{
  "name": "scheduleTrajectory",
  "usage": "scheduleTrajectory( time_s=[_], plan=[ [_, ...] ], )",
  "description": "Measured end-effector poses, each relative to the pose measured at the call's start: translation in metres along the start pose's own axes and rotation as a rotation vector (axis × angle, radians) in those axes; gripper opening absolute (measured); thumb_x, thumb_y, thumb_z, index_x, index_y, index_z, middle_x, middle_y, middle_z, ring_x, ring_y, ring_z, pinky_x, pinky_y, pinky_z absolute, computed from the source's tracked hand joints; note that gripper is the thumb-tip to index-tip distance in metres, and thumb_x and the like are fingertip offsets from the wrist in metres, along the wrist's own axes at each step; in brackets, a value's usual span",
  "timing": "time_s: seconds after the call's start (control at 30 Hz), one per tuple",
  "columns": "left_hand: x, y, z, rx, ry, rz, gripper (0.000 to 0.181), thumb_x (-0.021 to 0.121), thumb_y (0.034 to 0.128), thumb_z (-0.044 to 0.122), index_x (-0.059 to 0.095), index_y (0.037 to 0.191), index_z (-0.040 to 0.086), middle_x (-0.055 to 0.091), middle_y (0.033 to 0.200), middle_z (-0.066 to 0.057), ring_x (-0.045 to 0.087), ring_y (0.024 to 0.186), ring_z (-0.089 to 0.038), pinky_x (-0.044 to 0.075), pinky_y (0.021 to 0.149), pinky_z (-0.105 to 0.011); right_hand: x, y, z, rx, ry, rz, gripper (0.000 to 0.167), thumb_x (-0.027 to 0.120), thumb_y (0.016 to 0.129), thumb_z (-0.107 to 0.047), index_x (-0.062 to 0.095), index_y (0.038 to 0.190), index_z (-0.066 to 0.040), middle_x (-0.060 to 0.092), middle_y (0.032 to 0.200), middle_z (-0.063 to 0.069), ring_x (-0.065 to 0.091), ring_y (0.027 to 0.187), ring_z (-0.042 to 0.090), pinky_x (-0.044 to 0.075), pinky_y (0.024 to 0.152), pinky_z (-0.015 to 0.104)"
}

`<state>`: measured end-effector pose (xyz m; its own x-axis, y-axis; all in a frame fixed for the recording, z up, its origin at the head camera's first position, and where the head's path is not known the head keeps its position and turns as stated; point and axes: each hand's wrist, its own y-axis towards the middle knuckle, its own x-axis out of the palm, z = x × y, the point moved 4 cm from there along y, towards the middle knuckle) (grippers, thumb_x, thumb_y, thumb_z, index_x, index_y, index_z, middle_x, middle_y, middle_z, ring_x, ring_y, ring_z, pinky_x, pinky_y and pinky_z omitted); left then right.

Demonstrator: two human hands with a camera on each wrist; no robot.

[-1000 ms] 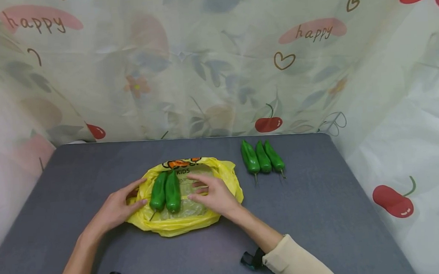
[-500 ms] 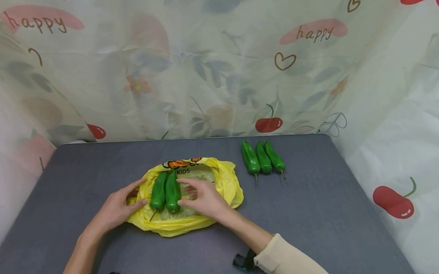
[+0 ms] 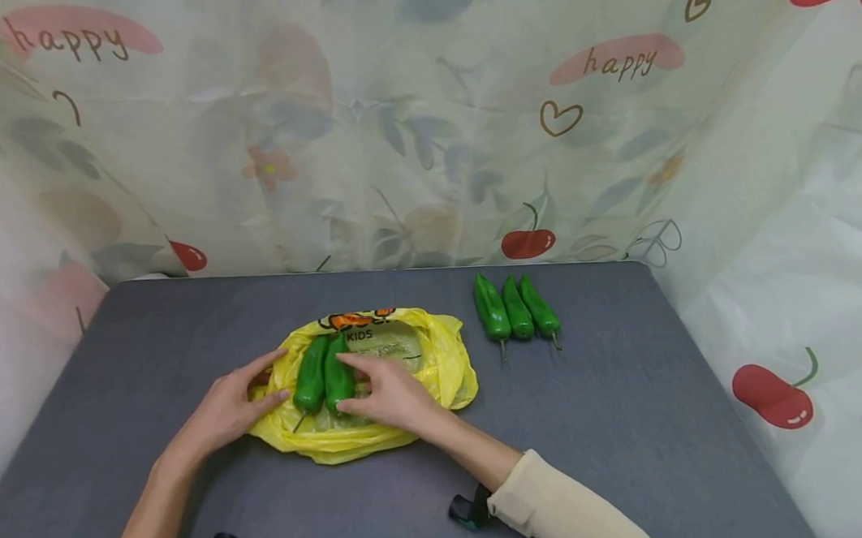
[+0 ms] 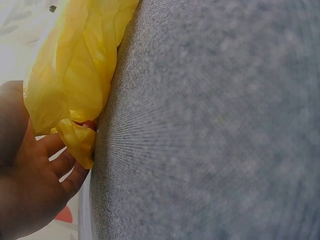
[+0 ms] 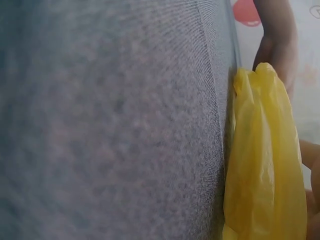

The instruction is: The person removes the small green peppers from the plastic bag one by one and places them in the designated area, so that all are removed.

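A yellow plastic bag (image 3: 447, 366) lies on its side on the table, mouth upward, its rim spread wide. Inside, two green peppers rest side by side: the left pepper (image 3: 311, 379) and the right pepper (image 3: 338, 371). My left hand (image 3: 228, 405) holds the bag's left rim between thumb and fingers; the left wrist view has the yellow plastic (image 4: 75, 65) between them. My right hand (image 3: 389, 391) reaches into the bag, with thumb and index fingertip spread over the right pepper, at or just above its surface. In the right wrist view, the bag wall (image 5: 265, 160) hides most of that hand.
Three more green peppers (image 3: 517, 309) lie in a row at the back right of the grey table (image 3: 593, 423). A patterned curtain (image 3: 395, 141) hangs behind the table. Black wrist cameras (image 3: 467, 511) sit at both wrists.
My right hand has moved left inside the bag, from its bare right part onto the right pepper. My left hand, the bag and the peppers have stayed in place.
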<state>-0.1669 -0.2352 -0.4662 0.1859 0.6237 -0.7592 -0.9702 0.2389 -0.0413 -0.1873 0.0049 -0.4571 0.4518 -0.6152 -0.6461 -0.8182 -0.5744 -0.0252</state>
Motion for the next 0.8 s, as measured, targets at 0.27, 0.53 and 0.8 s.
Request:
scheduleTrajectory(
  time_s=[0.27, 0.53, 0.8],
  plan=[
    [0.0, 0.001, 0.0, 0.003, 0.001, 0.001, 0.064, 0.068, 0.0959, 0.033, 0.044, 0.15, 0.009, 0.06, 0.13, -0.022, 0.059, 0.115, -0.038, 0.045, 0.093, -0.057, 0.004, 0.006, -0.005, -0.021, -0.152, -0.023, 0.076, 0.078, 0.087, -0.036, 0.043, 0.152, -0.016, 0.044, 0.153, 0.005, 0.058, 0.121, 0.015, 0.047, 0.095, 0.025],
    [0.0, 0.0, 0.0, 0.001, -0.003, 0.004, 0.065, 0.068, 0.0959, 0.033, 0.044, 0.15, 0.008, 0.059, 0.131, -0.023, 0.058, 0.116, -0.038, 0.045, 0.093, -0.057, 0.009, 0.008, -0.004, 0.044, -0.242, -0.06, 0.077, 0.075, 0.088, -0.041, 0.04, 0.153, -0.019, 0.036, 0.157, 0.008, 0.044, 0.138, 0.026, 0.043, 0.105, 0.039],
    [0.001, -0.001, -0.001, -0.001, -0.006, 0.006, 0.065, 0.068, 0.0959, 0.034, 0.043, 0.151, 0.009, 0.06, 0.13, -0.022, 0.058, 0.116, -0.037, 0.045, 0.092, -0.056, 0.011, 0.009, -0.005, 0.05, -0.269, -0.069, 0.077, 0.074, 0.088, -0.04, 0.039, 0.154, -0.019, 0.035, 0.158, 0.007, 0.042, 0.138, 0.032, 0.039, 0.107, 0.045]
  ],
)
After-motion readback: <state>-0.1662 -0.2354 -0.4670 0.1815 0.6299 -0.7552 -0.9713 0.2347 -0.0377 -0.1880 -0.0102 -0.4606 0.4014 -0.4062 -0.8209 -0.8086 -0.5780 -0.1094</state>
